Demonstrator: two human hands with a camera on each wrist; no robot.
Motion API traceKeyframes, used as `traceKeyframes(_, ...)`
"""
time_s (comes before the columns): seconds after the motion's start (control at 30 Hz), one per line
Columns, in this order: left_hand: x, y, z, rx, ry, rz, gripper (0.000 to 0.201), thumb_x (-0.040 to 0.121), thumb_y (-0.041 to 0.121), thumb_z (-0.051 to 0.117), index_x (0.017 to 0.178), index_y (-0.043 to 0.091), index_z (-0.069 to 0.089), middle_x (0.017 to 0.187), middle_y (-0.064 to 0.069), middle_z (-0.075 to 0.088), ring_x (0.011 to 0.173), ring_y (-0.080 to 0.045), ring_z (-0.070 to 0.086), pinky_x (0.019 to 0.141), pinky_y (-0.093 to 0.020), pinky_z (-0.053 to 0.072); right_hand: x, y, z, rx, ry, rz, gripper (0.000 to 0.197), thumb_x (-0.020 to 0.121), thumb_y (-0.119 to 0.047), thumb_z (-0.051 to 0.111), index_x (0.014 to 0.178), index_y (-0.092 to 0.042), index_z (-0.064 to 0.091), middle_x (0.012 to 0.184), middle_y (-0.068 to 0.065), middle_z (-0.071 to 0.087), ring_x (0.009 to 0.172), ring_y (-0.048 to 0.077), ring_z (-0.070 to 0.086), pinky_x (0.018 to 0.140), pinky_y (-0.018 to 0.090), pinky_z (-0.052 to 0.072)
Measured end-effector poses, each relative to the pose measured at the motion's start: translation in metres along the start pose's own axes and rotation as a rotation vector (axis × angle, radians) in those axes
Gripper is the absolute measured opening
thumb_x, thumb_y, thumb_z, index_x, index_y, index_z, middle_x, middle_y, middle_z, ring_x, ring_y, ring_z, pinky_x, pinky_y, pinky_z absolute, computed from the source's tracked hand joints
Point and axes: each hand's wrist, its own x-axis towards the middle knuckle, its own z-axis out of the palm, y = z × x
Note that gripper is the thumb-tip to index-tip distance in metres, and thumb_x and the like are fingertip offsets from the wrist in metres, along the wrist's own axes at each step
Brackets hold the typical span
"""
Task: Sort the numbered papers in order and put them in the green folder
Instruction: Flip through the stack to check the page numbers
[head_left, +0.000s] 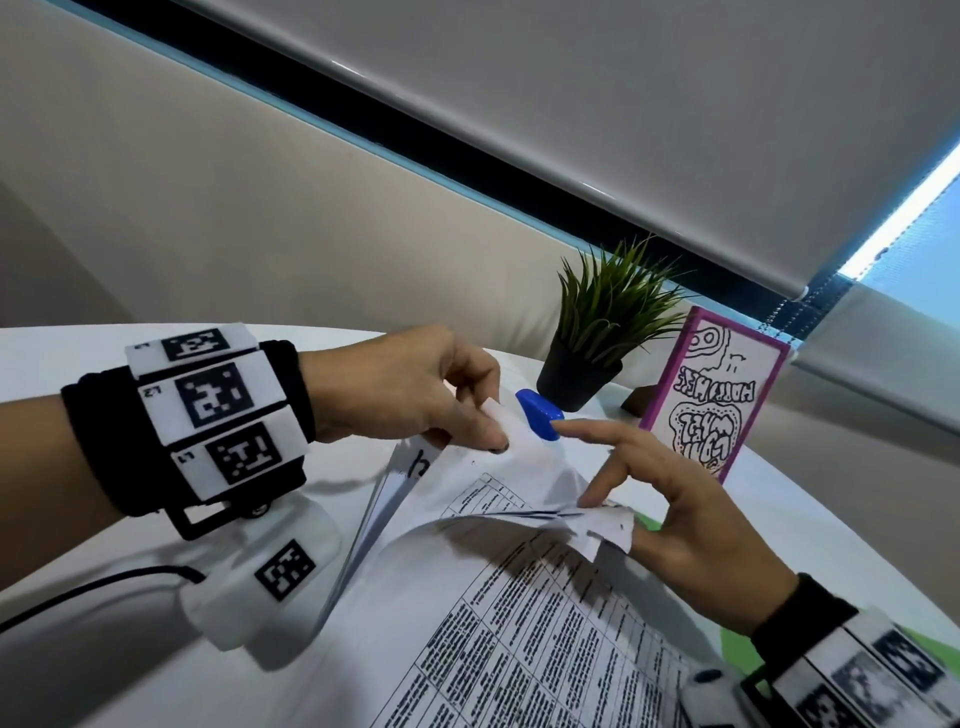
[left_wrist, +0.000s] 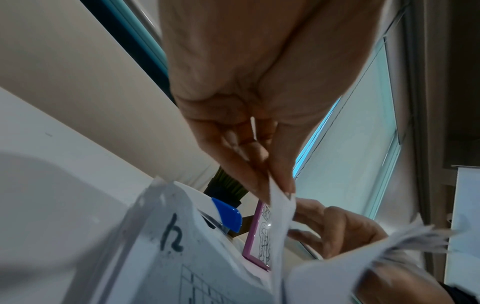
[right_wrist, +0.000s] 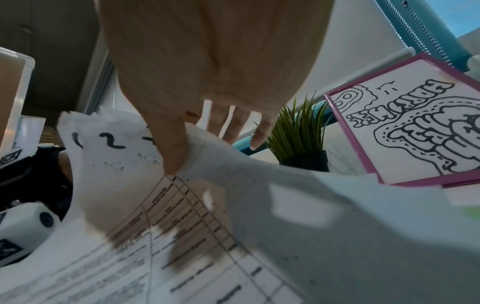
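A stack of printed papers (head_left: 519, 623) with tables lies on the white table. My left hand (head_left: 493, 436) pinches the top corner of one lifted, curling sheet (head_left: 524, 457); the left wrist view shows the same pinch (left_wrist: 275, 195). Behind that sheet stands another marked with a handwritten 4 (left_wrist: 171, 232). My right hand (head_left: 608, 514) holds the fanned far corners of the papers, thumb (right_wrist: 171, 156) on a corner with handwritten numbers (right_wrist: 103, 144), index finger straight. A bit of the green folder (head_left: 930, 649) shows under the papers at the right.
Past the papers lies a blue stapler (head_left: 540, 421), with a small potted plant (head_left: 597, 343) behind it. A pink-framed drawing (head_left: 717, 400) stands to its right. The round table's edge (head_left: 78, 332) curves at the left. A black cable (head_left: 104, 582) runs from my left wrist.
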Motion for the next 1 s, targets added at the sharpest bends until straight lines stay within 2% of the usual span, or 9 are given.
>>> traceKeyframes(0.1, -0.001, 0.008, 0.003, -0.034, -0.055, 0.022, 0.027, 0.083, 0.017, 0.074, 0.063, 0.013, 0.056, 0.064, -0.009, 0.061, 0.061, -0.009, 0.055, 0.061, -0.021, 0.048, 0.002, 0.0, 0.002, 0.125, -0.045, 0.062, 0.019, 0.083, -0.008, 0.073, 0.097, -0.014, 0.062, 0.118, -0.011, 0.067, 0.111, 0.011, 0.062, 0.094, 0.024, 0.048)
traceKeyframes(0.2, 0.004, 0.004, -0.003, 0.101, 0.004, -0.063, 0.035, 0.09, 0.043, 0.06, 0.066, 0.018, 0.066, 0.067, 0.007, 0.068, 0.067, -0.012, 0.064, 0.073, -0.028, 0.054, 0.001, 0.002, 0.003, 0.151, -0.041, 0.091, 0.044, 0.084, -0.001, 0.072, 0.12, -0.023, 0.061, 0.11, -0.005, 0.07, 0.089, 0.022, 0.065, 0.084, 0.033, 0.054)
traceKeyframes(0.33, 0.008, -0.015, -0.017, 0.581, 0.022, -0.159, 0.017, 0.088, 0.035, 0.066, 0.086, 0.02, 0.074, 0.087, 0.004, 0.074, 0.081, -0.017, 0.067, 0.082, -0.034, 0.055, -0.004, -0.001, 0.004, 0.229, -0.045, 0.047, 0.026, 0.084, 0.007, 0.067, 0.099, -0.013, 0.076, 0.095, 0.002, 0.074, 0.081, 0.025, 0.071, 0.066, 0.041, 0.058)
traceKeyframes(0.47, 0.009, -0.019, -0.016, 0.69, 0.035, -0.171, 0.012, 0.082, 0.027, 0.072, 0.091, 0.019, 0.074, 0.087, 0.003, 0.073, 0.073, -0.011, 0.066, 0.07, -0.025, 0.053, -0.006, 0.0, 0.007, 0.405, -0.019, 0.075, 0.02, 0.077, 0.015, 0.065, 0.088, 0.003, 0.075, 0.094, 0.008, 0.072, 0.075, 0.035, 0.069, 0.055, 0.034, 0.057)
traceKeyframes(0.57, 0.013, -0.019, -0.015, 0.675, 0.039, -0.144, 0.009, 0.081, 0.023, 0.073, 0.088, 0.018, 0.073, 0.082, 0.0, 0.074, 0.055, -0.007, 0.059, 0.061, -0.02, 0.048, -0.003, 0.003, 0.006, 0.215, -0.046, 0.032, 0.019, 0.077, 0.008, 0.073, 0.085, -0.009, 0.077, 0.097, 0.001, 0.074, 0.089, 0.023, 0.07, 0.07, 0.026, 0.056)
traceKeyframes(0.63, 0.013, -0.02, -0.017, 0.683, 0.022, -0.144, 0.005, 0.08, 0.022, 0.073, 0.082, 0.017, 0.072, 0.079, -0.002, 0.074, 0.054, -0.009, 0.059, 0.058, -0.019, 0.047, -0.001, 0.002, 0.007, 0.159, -0.06, 0.006, 0.002, 0.08, -0.013, 0.074, 0.082, -0.015, 0.075, 0.101, -0.002, 0.074, 0.096, 0.019, 0.069, 0.077, 0.027, 0.054)
traceKeyframes(0.7, 0.013, -0.02, -0.018, 0.671, 0.015, -0.123, 0.006, 0.081, 0.02, 0.072, 0.077, 0.016, 0.071, 0.075, -0.003, 0.073, 0.056, -0.01, 0.06, 0.056, -0.018, 0.047, 0.0, 0.0, 0.007, 0.121, -0.057, -0.001, 0.012, 0.079, -0.028, 0.073, 0.079, -0.016, 0.071, 0.108, -0.003, 0.072, 0.099, 0.018, 0.068, 0.079, 0.028, 0.052)
traceKeyframes(0.87, 0.011, -0.009, -0.02, 0.443, -0.014, 0.042, 0.015, 0.087, 0.027, 0.07, 0.076, 0.018, 0.064, 0.061, 0.013, 0.065, 0.055, -0.003, 0.057, 0.056, -0.015, 0.046, 0.006, -0.003, 0.009, 0.032, -0.06, 0.002, 0.017, 0.078, -0.03, 0.074, 0.072, -0.023, 0.059, 0.131, -0.013, 0.062, 0.126, 0.009, 0.054, 0.099, 0.02, 0.042)
traceKeyframes(1.0, 0.004, 0.006, -0.017, 0.098, -0.195, 0.097, 0.015, 0.091, 0.023, 0.065, 0.084, 0.01, 0.063, 0.066, 0.012, 0.06, 0.065, -0.005, 0.059, 0.067, -0.024, 0.053, 0.008, -0.006, 0.009, 0.054, -0.021, 0.004, 0.011, 0.073, -0.034, 0.07, 0.069, -0.031, 0.06, 0.114, -0.012, 0.069, 0.109, 0.007, 0.064, 0.09, 0.02, 0.047)
